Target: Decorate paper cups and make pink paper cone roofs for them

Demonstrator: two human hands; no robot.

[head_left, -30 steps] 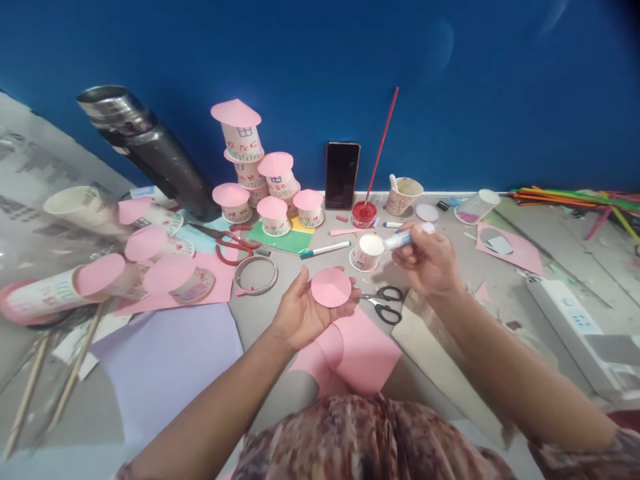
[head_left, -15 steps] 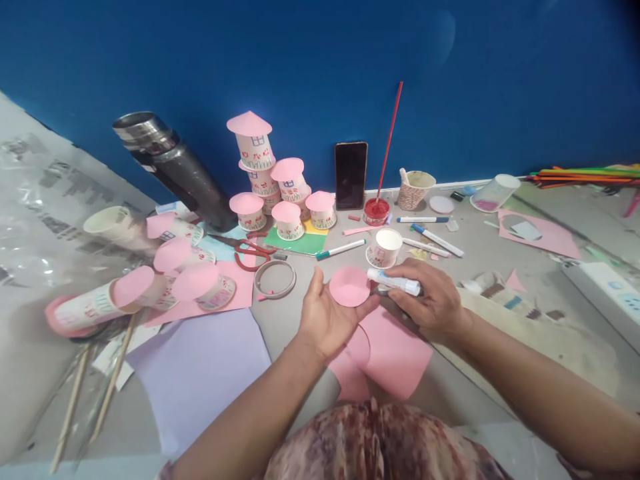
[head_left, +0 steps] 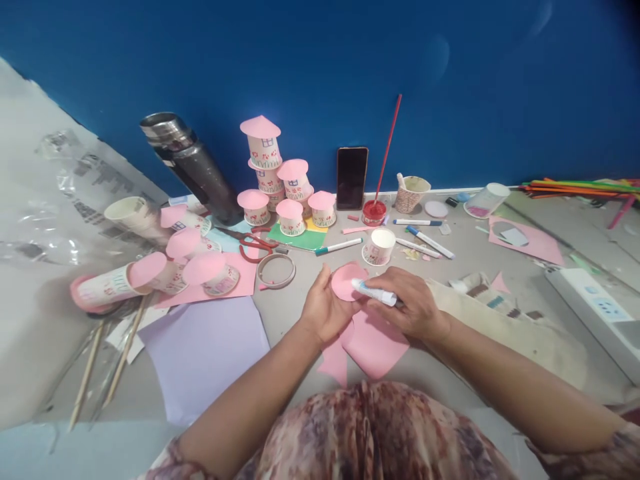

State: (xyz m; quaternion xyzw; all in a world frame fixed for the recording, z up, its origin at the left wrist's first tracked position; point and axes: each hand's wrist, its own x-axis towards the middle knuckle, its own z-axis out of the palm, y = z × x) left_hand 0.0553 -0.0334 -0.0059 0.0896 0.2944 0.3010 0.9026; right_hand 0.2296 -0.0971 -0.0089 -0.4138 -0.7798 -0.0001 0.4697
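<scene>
My left hand point(head_left: 327, 305) cradles a round pink paper disc point(head_left: 344, 281), the thumb up along its left side. In my right hand point(head_left: 413, 303) is a white glue stick point(head_left: 377, 293) with bluish print, its left end over the disc. Whether that end touches the paper is hard to tell. Just behind the disc stands a white paper cup point(head_left: 380, 248) with small drawings on its side. Below both hands lies cut pink paper point(head_left: 375, 343).
Decorated cups with pink paper tops point(head_left: 261, 143) are stacked at the back, near a black flask point(head_left: 205, 177). A phone point(head_left: 352, 179) leans on the blue wall. Red-handled scissors point(head_left: 255, 243), a tape roll point(head_left: 276, 270), markers point(head_left: 431, 243) and purple paper point(head_left: 210, 353) lie around.
The glue stick has moved left, from beside the disc to over it. My view has shifted slightly, and the disc now tilts a little in my left hand.
</scene>
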